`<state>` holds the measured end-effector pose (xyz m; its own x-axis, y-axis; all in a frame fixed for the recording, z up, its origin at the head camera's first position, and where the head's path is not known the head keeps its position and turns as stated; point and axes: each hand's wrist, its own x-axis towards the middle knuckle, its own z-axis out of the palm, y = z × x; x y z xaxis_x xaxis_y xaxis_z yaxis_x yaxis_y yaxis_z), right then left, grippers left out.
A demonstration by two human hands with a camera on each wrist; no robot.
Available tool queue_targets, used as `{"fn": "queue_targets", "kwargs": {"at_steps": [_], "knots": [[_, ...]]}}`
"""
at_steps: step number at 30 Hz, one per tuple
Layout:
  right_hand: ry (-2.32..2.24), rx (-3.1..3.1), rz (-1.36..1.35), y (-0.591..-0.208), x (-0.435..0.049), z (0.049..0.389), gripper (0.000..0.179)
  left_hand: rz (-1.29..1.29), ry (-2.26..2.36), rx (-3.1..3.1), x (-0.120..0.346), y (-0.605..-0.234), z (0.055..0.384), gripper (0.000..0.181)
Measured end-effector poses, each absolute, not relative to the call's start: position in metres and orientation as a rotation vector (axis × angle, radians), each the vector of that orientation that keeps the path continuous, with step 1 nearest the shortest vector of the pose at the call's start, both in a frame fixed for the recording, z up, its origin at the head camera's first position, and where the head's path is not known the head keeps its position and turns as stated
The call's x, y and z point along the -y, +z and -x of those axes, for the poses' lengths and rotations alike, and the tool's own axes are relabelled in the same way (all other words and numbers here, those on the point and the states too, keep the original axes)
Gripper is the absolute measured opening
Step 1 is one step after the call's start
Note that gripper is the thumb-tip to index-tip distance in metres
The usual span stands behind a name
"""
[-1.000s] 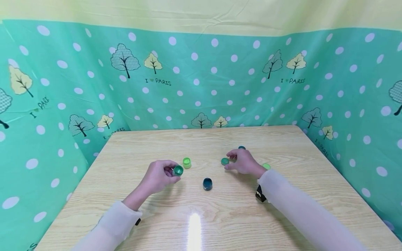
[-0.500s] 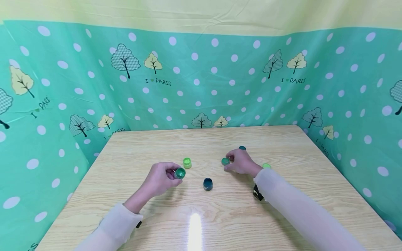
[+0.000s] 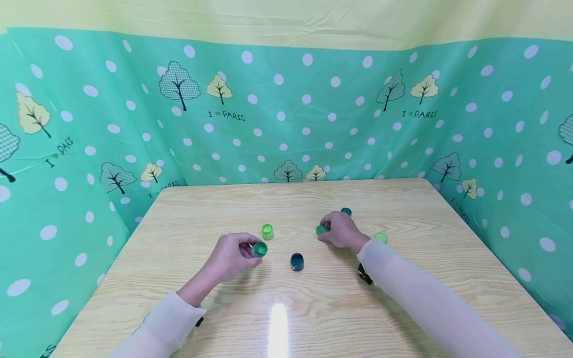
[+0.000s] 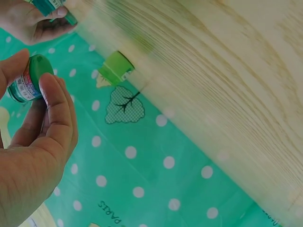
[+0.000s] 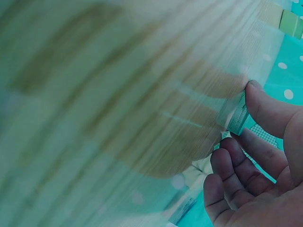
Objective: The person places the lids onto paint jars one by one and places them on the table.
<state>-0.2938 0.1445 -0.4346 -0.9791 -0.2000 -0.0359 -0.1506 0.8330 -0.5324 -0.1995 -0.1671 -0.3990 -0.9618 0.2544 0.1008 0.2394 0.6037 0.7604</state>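
A small clear jar of green paint (image 3: 260, 249) is in my left hand (image 3: 230, 257), gripped between thumb and fingers and tilted, its open mouth facing up in the head view. The left wrist view shows the printed label on the paint jar (image 4: 26, 86). My right hand (image 3: 342, 230) reaches down to the table and pinches a green jar lid (image 3: 321, 229) by its edge. In the right wrist view, thumb and fingertips meet the ribbed lid (image 5: 238, 118), while the other fingers curl loosely below.
On the wooden table (image 3: 215, 209) stand a light green jar (image 3: 267, 231) and a dark blue jar (image 3: 297, 262). Beyond the right hand lies a dark teal lid (image 3: 346, 211); a light green lid (image 3: 381, 237) sits beside the right wrist. A polka-dot curtain (image 3: 286, 109) encloses the back and sides.
My right thumb and fingers have closed in on the green lid from a looser spread. The left hand has drifted slightly right and down with the green paint jar.
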Motion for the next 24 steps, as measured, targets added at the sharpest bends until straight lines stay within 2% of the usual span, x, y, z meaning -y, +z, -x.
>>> {"fn": "queue_targets", "kwargs": {"at_steps": [11,24], "knots": [[-0.880,-2.893,0.256,-0.431,-0.142,0.291,0.038,-0.438,1.307,-2.788,0.162,-0.400,0.196,0.030],[-1.016,-2.845,0.268,-0.415,-0.148,0.282,0.044,-0.484,1.317,-2.784,0.157,-0.404,0.195,0.031]]}}
